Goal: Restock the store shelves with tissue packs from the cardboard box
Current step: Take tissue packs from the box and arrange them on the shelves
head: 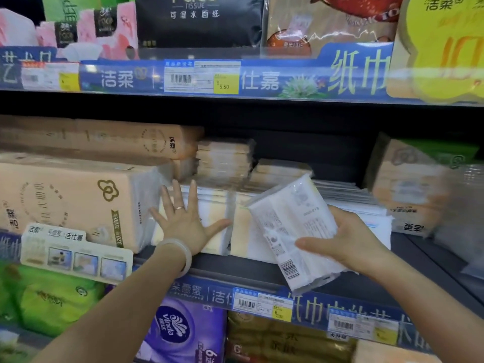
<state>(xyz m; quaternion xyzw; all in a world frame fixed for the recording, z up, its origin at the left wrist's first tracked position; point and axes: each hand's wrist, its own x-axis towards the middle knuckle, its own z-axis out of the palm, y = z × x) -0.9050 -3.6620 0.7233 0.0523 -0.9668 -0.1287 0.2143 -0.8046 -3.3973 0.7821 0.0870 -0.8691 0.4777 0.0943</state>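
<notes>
In front of the middle shelf (301,280), a dark ledge with a blue label strip along its lip, the person holds a white, clear-wrapped soft tissue pack (293,226) tilted over the shelf's front edge, barcode end hanging lowest. The right hand (345,242) grips it from the side, thumb across the front face, fingers curled behind. The left hand (183,218) is spread flat, fingers straight, pressing the front of a low row of pale cream and white packs (214,218) already lying on that shelf.

The pack looks light and squashy, the film slick and loosely wrinkled; I would judge it safest held across its middle, as now, since a pinch at a corner would let it sag or slide. It should not be fragile, though the wrap could snag.

Left of the held pack, on the same shelf, big peach-coloured bundles (78,195) stand tight against the row. Behind the row sit short stacks of beige packs (225,158), and to the right a peach and green bundle (408,184), blurred. The free room seems to be above the flat white packs (351,197) right of the row; the shelf above, fronted by its blue price rail (235,79), limits headroom. The cardboard box is not in view.
</notes>
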